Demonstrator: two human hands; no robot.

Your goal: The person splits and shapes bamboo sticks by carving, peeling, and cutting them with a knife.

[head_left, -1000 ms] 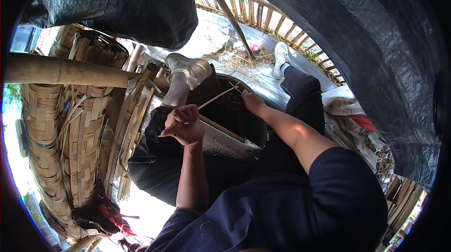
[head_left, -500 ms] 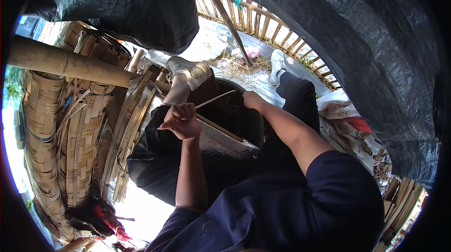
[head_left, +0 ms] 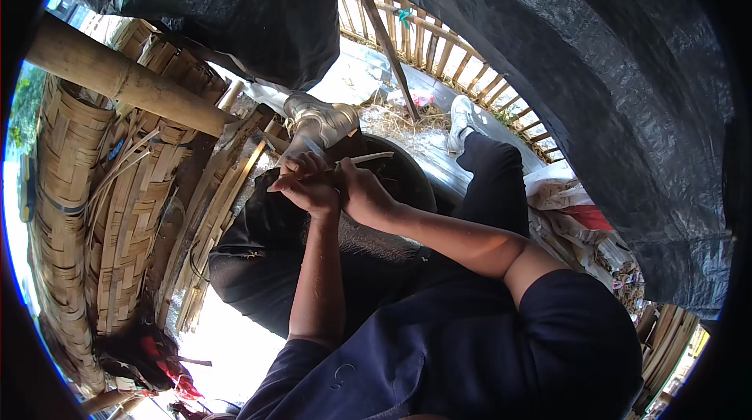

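Note:
My left hand (head_left: 307, 185) is closed, with its thumb pointing left, over my bent left leg. Against it, my right hand (head_left: 366, 194) is closed around a thin, pale bamboo strip (head_left: 372, 157), whose free end sticks out to the right past the fingers. A short greyish-white blade-like piece (head_left: 314, 146) rises above the left fingers; the rest of it is hidden in the hand. Beyond the hands sits a dark round tub (head_left: 415, 177), partly covered by my arm and hands.
Woven bamboo rolls (head_left: 70, 208) and a thick bamboo pole (head_left: 129, 95) stand close on the left. Black plastic sheeting (head_left: 619, 67) hangs above and right. A slatted bamboo fence (head_left: 462, 52) runs behind. Sacks (head_left: 568, 200) lie to the right.
My right hand has moved left from the tub's far side to meet my left hand. The strip that spanned between the hands now juts out beyond the right one.

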